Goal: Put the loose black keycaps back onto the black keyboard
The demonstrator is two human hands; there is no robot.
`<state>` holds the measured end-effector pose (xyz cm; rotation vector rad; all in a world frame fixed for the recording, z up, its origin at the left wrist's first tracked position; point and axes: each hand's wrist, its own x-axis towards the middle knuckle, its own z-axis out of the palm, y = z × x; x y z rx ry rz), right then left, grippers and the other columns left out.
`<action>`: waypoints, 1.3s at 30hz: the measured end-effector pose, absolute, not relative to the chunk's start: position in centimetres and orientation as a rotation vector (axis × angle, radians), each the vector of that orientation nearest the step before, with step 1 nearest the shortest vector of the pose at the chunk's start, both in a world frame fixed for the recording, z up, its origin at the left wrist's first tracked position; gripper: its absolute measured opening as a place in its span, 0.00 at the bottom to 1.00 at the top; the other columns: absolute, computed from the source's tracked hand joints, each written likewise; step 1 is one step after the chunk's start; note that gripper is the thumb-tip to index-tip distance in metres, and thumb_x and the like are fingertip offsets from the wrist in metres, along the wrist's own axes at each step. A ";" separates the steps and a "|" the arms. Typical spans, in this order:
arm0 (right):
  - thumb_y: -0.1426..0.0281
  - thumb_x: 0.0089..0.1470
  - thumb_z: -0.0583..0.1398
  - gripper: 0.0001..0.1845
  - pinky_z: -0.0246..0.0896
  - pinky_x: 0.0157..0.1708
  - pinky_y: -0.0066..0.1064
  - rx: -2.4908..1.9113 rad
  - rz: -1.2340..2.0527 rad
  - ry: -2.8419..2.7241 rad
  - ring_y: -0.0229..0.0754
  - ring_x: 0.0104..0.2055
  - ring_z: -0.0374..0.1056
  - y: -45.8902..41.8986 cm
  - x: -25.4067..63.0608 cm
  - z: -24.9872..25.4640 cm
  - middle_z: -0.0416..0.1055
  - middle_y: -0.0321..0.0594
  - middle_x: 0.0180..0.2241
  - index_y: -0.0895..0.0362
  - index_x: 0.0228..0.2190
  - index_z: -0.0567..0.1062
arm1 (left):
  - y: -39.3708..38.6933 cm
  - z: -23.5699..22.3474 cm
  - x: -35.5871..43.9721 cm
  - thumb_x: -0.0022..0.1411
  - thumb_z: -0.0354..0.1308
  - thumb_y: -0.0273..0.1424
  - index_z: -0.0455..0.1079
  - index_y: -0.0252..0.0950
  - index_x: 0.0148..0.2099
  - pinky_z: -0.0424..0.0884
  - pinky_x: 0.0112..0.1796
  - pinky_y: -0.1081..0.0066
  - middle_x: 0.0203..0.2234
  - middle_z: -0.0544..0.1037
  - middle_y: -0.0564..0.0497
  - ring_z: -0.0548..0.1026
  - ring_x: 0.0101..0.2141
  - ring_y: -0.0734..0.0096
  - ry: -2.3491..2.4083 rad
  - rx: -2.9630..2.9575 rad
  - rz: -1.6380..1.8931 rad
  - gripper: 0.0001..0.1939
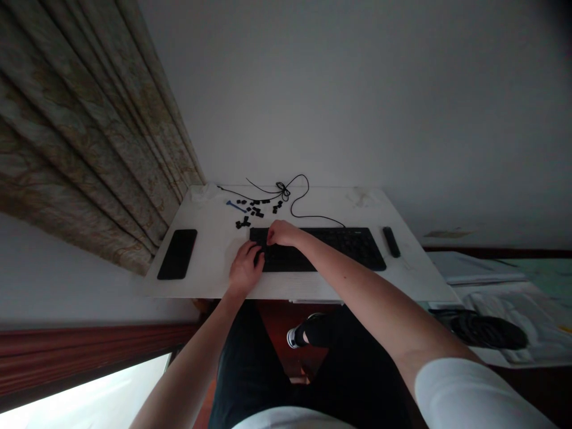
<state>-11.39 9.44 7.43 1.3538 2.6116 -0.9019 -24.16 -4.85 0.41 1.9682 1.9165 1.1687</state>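
Observation:
A black keyboard [344, 241] lies across the white table in front of me. My left hand [245, 265] rests at its left end, fingers stretched apart over the keys and edge. Above the keys on the left part, my right hand [282, 232] is closed in a pinch, fingertips pointing down. Whatever may be between those fingertips is too small and dark to make out. Behind the keyboard several loose black keycaps [257, 211] lie scattered. Among them is a thin blue tool [236, 206].
A black phone [177, 254] lies at the table's left, and a dark oblong object [391, 242] at the right. The keyboard's cable [308, 215] loops towards the wall. A patterned curtain [102, 119] hangs at left. Plastic-wrapped items [504, 316] sit at lower right.

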 end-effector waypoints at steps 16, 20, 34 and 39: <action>0.63 0.43 0.72 0.23 0.67 0.39 0.34 1.384 -0.642 2.473 0.52 0.45 0.75 10.2 -12.3 7.7 0.79 0.50 0.42 0.59 0.41 0.80 | -4.8 0.0 -24.0 0.65 0.55 0.30 0.74 0.38 0.49 0.71 0.58 0.54 0.51 0.76 0.43 0.73 0.55 0.57 1.939 1.983 1.198 0.11; 0.65 0.44 0.71 0.17 0.64 0.35 0.32 1.366 -0.638 2.484 0.51 0.43 0.74 9.8 -12.2 7.8 0.79 0.47 0.40 0.57 0.37 0.80 | -4.7 0.0 -24.1 0.65 0.55 0.29 0.73 0.38 0.48 0.72 0.57 0.55 0.50 0.76 0.43 0.73 0.54 0.57 1.942 2.027 1.208 0.11; 0.53 0.58 0.56 0.19 0.58 0.33 0.36 2.852 -0.483 2.730 0.44 0.29 0.65 7.6 9.3 4.7 0.71 0.42 0.26 0.56 0.29 0.71 | -4.6 0.4 -24.5 0.66 0.53 0.27 0.71 0.39 0.49 0.69 0.57 0.58 0.50 0.74 0.43 0.72 0.53 0.60 1.934 1.958 1.190 0.11; 0.53 0.59 0.54 0.21 0.62 0.44 0.44 3.035 0.130 2.701 0.51 0.38 0.65 4.6 15.8 0.2 0.71 0.50 0.32 0.58 0.32 0.73 | -4.5 0.4 -24.7 0.66 0.53 0.28 0.71 0.39 0.49 0.68 0.58 0.58 0.50 0.72 0.44 0.72 0.53 0.61 1.960 1.860 1.248 0.11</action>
